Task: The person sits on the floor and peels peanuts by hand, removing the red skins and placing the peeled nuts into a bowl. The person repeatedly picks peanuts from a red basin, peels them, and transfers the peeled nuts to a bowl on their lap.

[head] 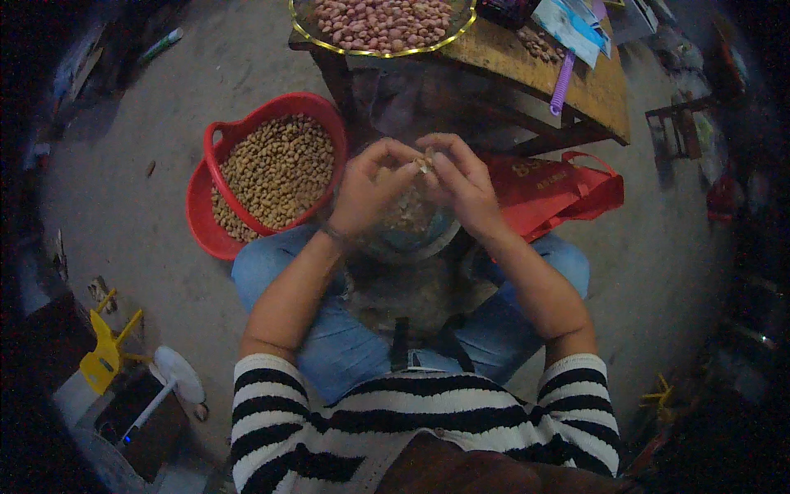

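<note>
My left hand (375, 188) and my right hand (467, 179) meet at the fingertips above my lap. Pinched between them is a peanut shell (424, 164), partly covered by the fingers; whether a kernel is inside cannot be seen. Below the hands, between my knees, is a round container (439, 244) with broken peanut shells (407, 210) in it. To the left stands a red plastic basket (196, 207) holding many unshelled peanuts (278, 167), its handle lying across them. Pink-skinned peanut kernels (382, 25) fill a gold-rimmed bowl (376, 54) ahead.
The bowl rests on a wooden table (494, 40), with loose peanuts (540, 44), a blue-and-white packet (571, 28) and a purple handle (561, 86) near its right side. A red bag (537, 194) lies by my right knee. A yellow object (102, 358) and a white lamp-like object (179, 373) are at lower left.
</note>
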Motion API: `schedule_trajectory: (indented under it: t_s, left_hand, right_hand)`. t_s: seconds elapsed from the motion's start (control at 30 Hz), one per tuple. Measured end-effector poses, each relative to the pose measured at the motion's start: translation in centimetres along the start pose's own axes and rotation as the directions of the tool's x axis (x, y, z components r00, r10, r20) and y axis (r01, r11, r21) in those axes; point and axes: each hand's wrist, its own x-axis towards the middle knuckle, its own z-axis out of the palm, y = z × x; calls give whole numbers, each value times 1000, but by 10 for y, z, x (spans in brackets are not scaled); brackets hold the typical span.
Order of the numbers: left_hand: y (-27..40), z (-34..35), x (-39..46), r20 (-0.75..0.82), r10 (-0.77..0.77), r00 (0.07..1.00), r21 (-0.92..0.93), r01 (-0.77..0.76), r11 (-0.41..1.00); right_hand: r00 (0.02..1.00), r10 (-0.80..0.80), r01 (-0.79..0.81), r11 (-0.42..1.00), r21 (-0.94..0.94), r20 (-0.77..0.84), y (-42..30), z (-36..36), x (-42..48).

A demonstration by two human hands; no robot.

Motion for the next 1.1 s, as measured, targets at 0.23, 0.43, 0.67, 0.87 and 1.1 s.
schedule_trajectory:
  t_s: [0.23,0.43,0.67,0.87,1.1]
  left_hand:
    - [5,3,-1,107,282,953,473,-299,829]
    - [2,0,-1,81,208,975,444,-222,868]
    - [4,-1,-2,32,135,990,371,-137,919]
    - [3,0,-3,-2,98,995,362,-91,928]
    - [8,-1,-3,64,93,994,417,-111,902]
  right_hand:
    - [987,160,-162,975,155,22,21,-9,6]
    - [982,186,-189,972,139,34,21,-8,4]
    - [982,177,-181,981,66,62,19,-9,3]
    - [987,152,-155,987,49,61,26,-11,4]
    - [966,249,-256,959,119,69,24,-14,5]
